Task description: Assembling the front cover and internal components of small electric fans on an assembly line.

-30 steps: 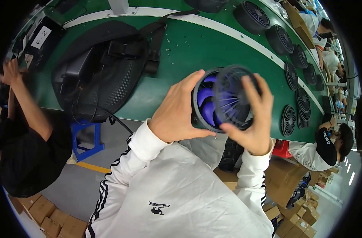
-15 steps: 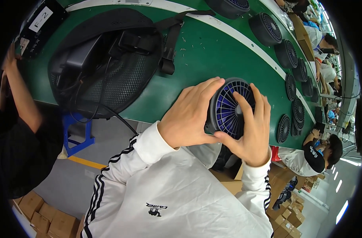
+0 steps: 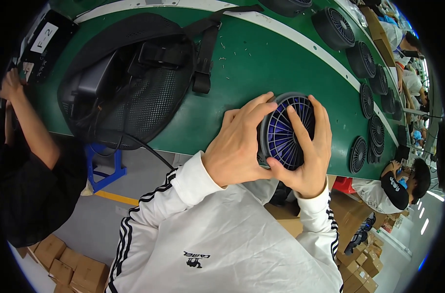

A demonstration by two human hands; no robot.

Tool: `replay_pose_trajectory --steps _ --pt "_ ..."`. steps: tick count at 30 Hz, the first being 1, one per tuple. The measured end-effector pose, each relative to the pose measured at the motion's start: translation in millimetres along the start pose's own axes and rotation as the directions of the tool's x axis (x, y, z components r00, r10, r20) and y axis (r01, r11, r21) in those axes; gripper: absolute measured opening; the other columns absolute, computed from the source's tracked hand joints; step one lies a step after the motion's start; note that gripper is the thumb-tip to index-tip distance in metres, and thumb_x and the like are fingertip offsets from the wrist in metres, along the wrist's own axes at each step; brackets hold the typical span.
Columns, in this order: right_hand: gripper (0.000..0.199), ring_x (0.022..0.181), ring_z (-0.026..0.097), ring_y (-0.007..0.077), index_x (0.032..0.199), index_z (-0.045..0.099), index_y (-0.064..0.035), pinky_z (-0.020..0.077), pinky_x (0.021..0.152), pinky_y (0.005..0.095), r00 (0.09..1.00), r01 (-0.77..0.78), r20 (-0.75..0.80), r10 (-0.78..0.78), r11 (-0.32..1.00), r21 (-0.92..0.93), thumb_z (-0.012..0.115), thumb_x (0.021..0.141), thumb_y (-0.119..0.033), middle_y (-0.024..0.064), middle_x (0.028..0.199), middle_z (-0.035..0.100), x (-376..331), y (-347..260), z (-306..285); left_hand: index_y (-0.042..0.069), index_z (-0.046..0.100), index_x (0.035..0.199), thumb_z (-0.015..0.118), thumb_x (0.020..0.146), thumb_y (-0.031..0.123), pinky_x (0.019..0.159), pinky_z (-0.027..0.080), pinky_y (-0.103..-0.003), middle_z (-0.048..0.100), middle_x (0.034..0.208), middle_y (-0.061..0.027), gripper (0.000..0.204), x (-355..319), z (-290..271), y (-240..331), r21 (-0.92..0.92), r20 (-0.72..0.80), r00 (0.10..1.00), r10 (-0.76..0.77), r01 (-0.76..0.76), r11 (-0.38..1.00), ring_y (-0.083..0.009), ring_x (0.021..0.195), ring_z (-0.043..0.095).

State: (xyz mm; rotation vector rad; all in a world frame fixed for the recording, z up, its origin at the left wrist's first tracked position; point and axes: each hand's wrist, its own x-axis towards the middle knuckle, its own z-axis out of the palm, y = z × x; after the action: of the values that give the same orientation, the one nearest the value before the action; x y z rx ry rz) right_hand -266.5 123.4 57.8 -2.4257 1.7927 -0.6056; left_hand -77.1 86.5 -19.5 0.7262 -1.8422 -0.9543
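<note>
A round dark-grey fan (image 3: 280, 140) with a black spoked grille and purple blades behind it stands tilted at the near edge of the green table. My left hand (image 3: 238, 146) grips its left side, fingertips on the upper rim and thumb low near the front. Around the right side wraps my right hand (image 3: 310, 154), its thumb at the lower rim and one finger lying across the grille near the hub. The two thumbs nearly meet below the fan. Its back and underside are hidden.
Left of the fan lies a black mesh backpack (image 3: 149, 93) holding dark devices and a cable. Several fan units (image 3: 361, 58) and loose round grilles (image 3: 358, 154) line the right of the table (image 3: 252, 58). A person's arm (image 3: 34, 119) is at far left, near a black box (image 3: 47, 41).
The view has shifted a little, so the surroundings sit differently in the picture. Both hands keep hold of the fan, with my right fingers slightly shifted at its rim and grille.
</note>
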Motion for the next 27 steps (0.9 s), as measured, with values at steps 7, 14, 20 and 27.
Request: replay_pose_trajectory --steps 7,14,20,27 --pt "0.088 0.15 0.044 0.047 0.149 0.062 -0.0014 0.0306 0.125 0.055 0.997 -0.036 -0.06 0.045 0.991 0.132 0.074 0.087 -0.062 0.0306 0.161 0.047 -5.8 3.4 1.6 0.007 0.034 0.153 0.101 0.062 0.037 0.113 0.038 -0.055 0.038 0.163 -0.0305 0.117 3.7 -9.1 -5.6 0.043 0.065 0.997 0.034 -0.036 0.998 -0.0473 0.146 0.046" --pt "0.073 0.141 0.052 0.0507 0.152 0.058 -0.0012 0.0392 0.12 0.0525 0.474 -0.878 -0.633 0.612 0.269 -0.396 0.067 0.103 -0.054 0.0351 0.15 0.055 -165.6 259.7 -44.6 0.012 0.043 0.146 0.104 0.058 0.047 0.111 0.041 -0.056 0.035 0.166 -0.0315 0.112 7.7 -3.2 2.4 0.096 0.108 0.991 0.074 -0.085 0.992 -0.05 0.141 0.051" --pt "0.077 0.148 0.042 0.052 0.159 0.051 -0.0051 0.0326 0.124 0.0556 0.835 -0.544 -0.271 0.479 0.795 -0.268 0.074 0.099 -0.047 0.032 0.164 0.042 -122.9 166.4 0.1 0.013 0.05 0.138 0.104 0.053 0.044 0.111 0.041 -0.054 0.041 0.161 -0.03 0.104 25.7 -26.5 7.1 0.198 0.088 0.988 0.128 -0.144 0.97 -0.0491 0.14 0.052" --pt "0.081 0.151 0.04 0.049 0.154 0.057 -0.0083 0.0333 0.123 0.0579 0.933 -0.301 -0.25 0.258 0.941 -0.154 0.083 0.083 -0.036 0.0248 0.166 0.044 -67.3 69.5 20.4 0.003 0.042 0.127 0.103 0.059 0.044 0.099 0.055 -0.045 0.056 0.13 -0.0266 0.1 165.3 -93.1 -6.4 0.227 -0.318 0.941 -0.117 0.196 0.954 -0.0417 0.116 0.064"
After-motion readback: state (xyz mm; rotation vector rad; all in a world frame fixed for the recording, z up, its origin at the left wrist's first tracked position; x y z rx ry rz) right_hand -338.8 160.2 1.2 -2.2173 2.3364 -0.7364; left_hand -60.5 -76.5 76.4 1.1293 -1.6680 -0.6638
